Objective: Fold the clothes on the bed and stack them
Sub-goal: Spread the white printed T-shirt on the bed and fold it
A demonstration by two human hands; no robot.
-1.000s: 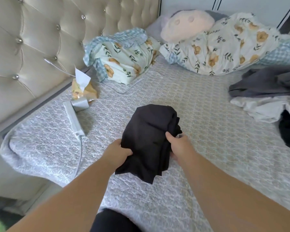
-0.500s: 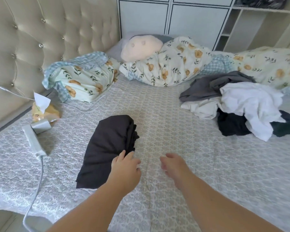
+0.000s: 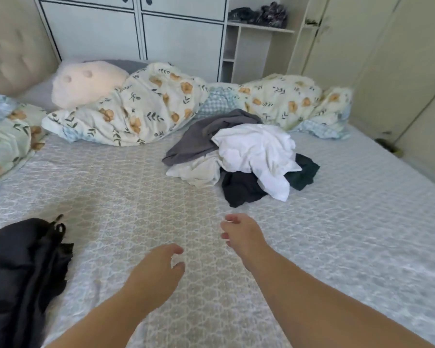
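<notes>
Both your hands are empty, fingers loosely curled: left hand [image 3: 158, 267], right hand [image 3: 239, 232], short of the pile [image 3: 239, 156]; the folded black garment [image 3: 23, 267] lies well left of it; grab one layer blindly and the tangled pile likely drags along.

bed [image 3: 349, 222]: grey patterned quilted cover
left edge: folded black garment [image 3: 23, 272]
middle: unfolded clothes pile [image 3: 244, 156]
far side: floral duvet [image 3: 148, 109], cream pillow [image 3: 86, 82]
</notes>
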